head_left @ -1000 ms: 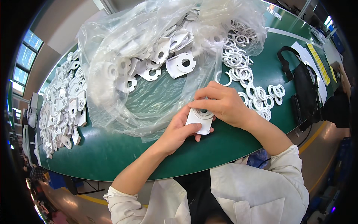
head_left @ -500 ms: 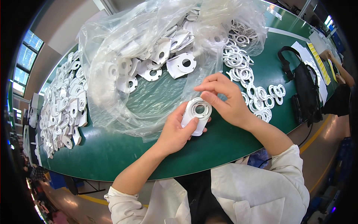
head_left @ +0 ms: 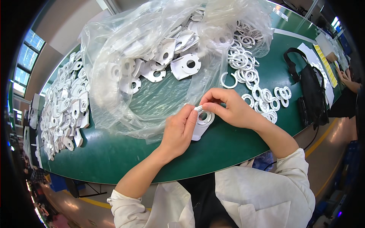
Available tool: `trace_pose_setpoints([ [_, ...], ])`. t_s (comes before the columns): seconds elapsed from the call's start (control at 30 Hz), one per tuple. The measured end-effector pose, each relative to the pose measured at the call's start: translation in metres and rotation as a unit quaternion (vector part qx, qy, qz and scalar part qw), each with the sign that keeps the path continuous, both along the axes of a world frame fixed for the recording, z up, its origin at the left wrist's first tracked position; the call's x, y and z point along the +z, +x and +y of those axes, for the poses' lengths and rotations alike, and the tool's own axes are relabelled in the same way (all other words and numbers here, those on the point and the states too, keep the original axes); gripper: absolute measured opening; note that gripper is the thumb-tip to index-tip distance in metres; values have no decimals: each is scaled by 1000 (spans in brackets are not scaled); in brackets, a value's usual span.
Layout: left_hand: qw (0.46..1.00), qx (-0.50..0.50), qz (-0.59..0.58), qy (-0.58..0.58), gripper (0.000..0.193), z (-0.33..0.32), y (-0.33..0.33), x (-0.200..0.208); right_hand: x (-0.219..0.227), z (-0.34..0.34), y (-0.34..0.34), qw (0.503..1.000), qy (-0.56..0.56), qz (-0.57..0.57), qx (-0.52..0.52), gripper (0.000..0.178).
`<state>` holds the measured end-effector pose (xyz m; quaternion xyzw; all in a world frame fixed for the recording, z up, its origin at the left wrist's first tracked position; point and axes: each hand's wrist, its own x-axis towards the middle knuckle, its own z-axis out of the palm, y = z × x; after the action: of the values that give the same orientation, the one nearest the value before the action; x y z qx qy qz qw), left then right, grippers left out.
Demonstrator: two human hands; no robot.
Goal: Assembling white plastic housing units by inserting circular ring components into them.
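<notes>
Over the table's near middle, a white plastic plate with a round hole (head_left: 198, 132) is held between my two hands. A white ring (head_left: 208, 119) sits around its hole. My left hand (head_left: 177, 131) is closed on the plate's left side, thumb and fingers up at the ring's upper left. From the other side, my right hand (head_left: 235, 108) pinches the top edge of the ring and plate, its fingers bent. The fingertips hide part of the ring's upper rim, so I cannot tell how fully it is seated.
A clear plastic bag (head_left: 110, 114) holding white plates (head_left: 188, 65) spreads beyond my hands. Ringed plates (head_left: 64, 102) are heaped at left. Loose white rings (head_left: 251, 76) lie at right, beside a black bag (head_left: 313, 89). Another person's hand (head_left: 345, 77) is at far right.
My left fingers have shifted up to the ring's top edge. My right fingers have come down onto the rim and closed. The other person's hands at far right have moved.
</notes>
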<state>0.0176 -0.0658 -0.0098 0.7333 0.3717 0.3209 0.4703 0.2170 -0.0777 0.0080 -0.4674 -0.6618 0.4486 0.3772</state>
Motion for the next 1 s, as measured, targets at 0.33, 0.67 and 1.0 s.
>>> trace_pose_setpoints([
  [0.33,999,-19,19,21,16,-1,0,-2,-4,0,0,999,17,-35,-7,15],
  [0.67,953,-29,-218,-208,23,-8,6,8,-10,2,-7,989,2,123,-86,20],
  [1.0,981,-29,-110,-157,25,6,-5,5,-7,3,-5,980,190,-53,-37,12],
])
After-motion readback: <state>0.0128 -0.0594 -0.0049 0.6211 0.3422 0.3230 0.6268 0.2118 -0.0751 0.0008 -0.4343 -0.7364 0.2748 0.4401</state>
